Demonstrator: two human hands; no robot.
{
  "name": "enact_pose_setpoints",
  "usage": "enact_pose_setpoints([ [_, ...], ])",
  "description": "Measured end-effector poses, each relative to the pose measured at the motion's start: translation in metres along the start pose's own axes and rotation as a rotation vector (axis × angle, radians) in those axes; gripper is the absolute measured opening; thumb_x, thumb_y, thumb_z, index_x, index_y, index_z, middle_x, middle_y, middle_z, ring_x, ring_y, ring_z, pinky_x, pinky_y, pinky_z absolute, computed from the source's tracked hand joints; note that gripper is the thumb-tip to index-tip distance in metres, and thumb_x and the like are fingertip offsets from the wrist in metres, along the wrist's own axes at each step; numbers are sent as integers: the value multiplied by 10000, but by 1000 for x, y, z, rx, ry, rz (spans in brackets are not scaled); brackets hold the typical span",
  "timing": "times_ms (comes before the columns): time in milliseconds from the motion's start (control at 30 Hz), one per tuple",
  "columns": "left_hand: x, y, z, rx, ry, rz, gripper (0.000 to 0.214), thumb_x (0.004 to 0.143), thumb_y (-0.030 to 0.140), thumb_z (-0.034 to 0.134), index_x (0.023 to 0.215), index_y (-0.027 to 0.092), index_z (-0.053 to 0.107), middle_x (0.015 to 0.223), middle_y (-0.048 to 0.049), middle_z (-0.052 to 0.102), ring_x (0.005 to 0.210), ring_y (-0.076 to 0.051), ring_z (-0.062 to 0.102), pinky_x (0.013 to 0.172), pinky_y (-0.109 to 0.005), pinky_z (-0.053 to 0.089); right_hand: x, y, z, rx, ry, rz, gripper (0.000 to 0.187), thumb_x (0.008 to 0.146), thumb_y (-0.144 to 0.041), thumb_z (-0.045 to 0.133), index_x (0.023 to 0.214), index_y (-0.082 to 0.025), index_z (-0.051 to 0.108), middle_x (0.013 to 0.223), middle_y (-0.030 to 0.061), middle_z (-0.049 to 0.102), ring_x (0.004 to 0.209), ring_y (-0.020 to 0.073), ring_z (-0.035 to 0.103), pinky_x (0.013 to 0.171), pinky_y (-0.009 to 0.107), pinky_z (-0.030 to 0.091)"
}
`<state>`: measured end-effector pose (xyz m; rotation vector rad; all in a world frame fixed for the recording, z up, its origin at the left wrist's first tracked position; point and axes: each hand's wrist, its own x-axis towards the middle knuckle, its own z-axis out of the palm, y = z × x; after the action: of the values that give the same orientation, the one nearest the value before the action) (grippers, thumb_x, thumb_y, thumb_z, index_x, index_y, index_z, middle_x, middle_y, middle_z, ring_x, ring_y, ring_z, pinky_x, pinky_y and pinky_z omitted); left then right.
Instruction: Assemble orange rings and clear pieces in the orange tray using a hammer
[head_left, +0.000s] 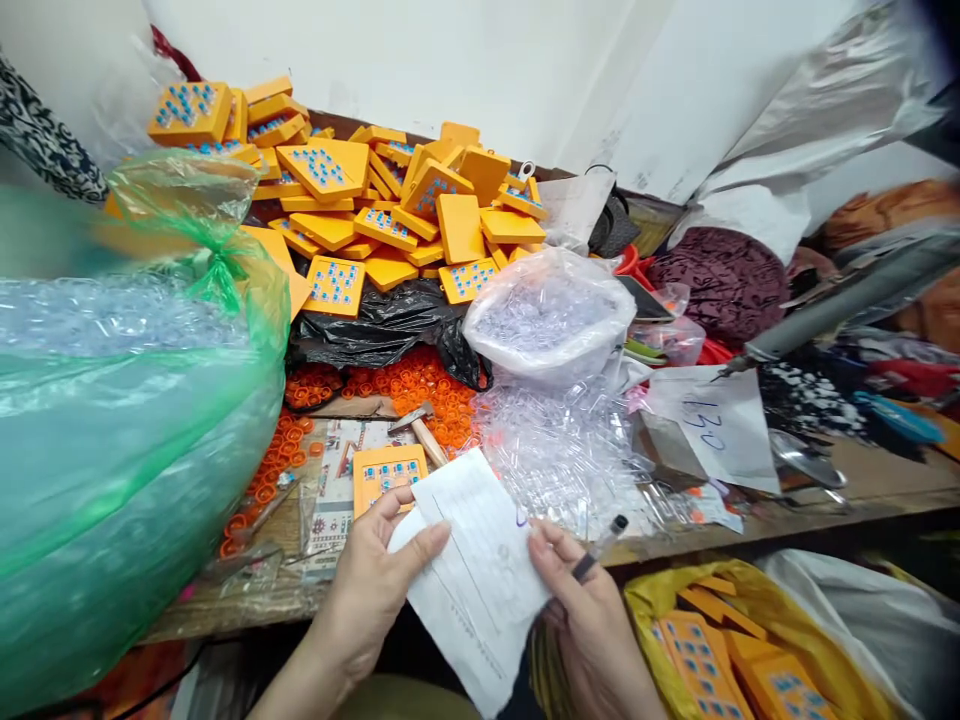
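A creased white sheet of paper (480, 580) with printed lines and a small pen mark at its right edge is held between my hands over the table's front edge. My left hand (379, 575) pinches its left side, thumb on top. On the right side, my right hand (574, 590) grips the paper, and a dark pen (600, 548) sticks out from between its fingers. Just behind the paper lies a yellow block (386, 470) with rows of blue pieces, partly covered by my left fingers and the sheet. A hammer (424, 432) rests behind it, its handle end hidden by the paper.
Yellow blocks (390, 220) are heaped against the wall. A large green bag (135, 480) bulges at left. Orange rings (442, 400), clear plastic pieces (562, 440) and a white bag (551, 320) cover the middle. A paper marked 130 (709, 420) stands right; a yellow sack (652, 600) sits below.
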<state>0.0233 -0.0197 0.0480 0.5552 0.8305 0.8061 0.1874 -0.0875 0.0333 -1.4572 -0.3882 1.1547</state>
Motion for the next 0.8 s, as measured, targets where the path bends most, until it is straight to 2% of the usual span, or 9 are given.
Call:
enact_pose_setpoints([
  [167,3,15,-17,41,10,-6,713,621,318,836,1238,162,516,946,-101,746,762,-236,715,699,-336,562,14,2,-1,-59,-61,39,406,565,-370,890,885,-157,757,645,30,704,555,130,597,534,219,451],
  [267,11,31,-26,188,42,64,683,658,301,789,1269,151,523,906,-99,746,740,-218,705,649,-302,552,15,9,3,-115,-159,32,447,591,-385,874,970,-177,761,556,-18,641,531,113,571,551,221,451],
  [400,29,50,-28,560,-173,74,591,662,157,715,1242,161,602,749,-51,726,626,-191,671,534,-255,506,15,9,25,-131,-284,31,455,669,-411,822,1048,-177,727,668,8,682,598,143,609,587,247,478],
  [467,34,51,-25,773,-154,340,543,695,107,668,1231,179,621,843,-70,738,763,-223,689,673,-326,550,19,8,45,-41,-236,35,450,637,-361,849,1018,-174,702,667,-7,660,544,122,573,515,220,450],
  [533,33,44,-21,999,57,812,441,768,81,616,1198,177,641,1038,-105,725,1006,-259,645,900,-417,506,22,12,65,73,-125,-10,459,611,-353,863,987,-206,645,566,-81,555,416,57,433,406,162,345],
  [600,25,30,-24,1196,232,1172,348,832,73,565,1164,143,645,1130,-125,701,1106,-266,592,980,-444,452,25,20,79,139,-31,-65,460,634,-388,844,973,-239,572,511,-131,444,360,22,288,361,128,244],
  [667,14,11,-35,1395,233,1277,269,864,87,537,1106,110,653,1078,-126,723,1037,-256,625,910,-404,490,25,29,83,138,14,-94,455,635,-379,844,943,-238,541,550,-118,472,373,21,283,355,128,240],
  [733,7,-10,-50,1597,155,1242,233,894,145,511,1069,110,660,1070,-111,735,998,-254,651,850,-381,507,23,31,79,129,80,-137,452,635,-348,851,947,-236,544,705,-63,574,429,30,356,382,142,304],
  [800,4,-29,-64,1728,138,1217,256,924,217,482,1078,116,660,1131,-94,722,1043,-263,642,860,-384,494,21,27,73,140,183,-267,397,679,-362,825,961,-241,574,857,-31,600,466,27,370,416,152,335],
])
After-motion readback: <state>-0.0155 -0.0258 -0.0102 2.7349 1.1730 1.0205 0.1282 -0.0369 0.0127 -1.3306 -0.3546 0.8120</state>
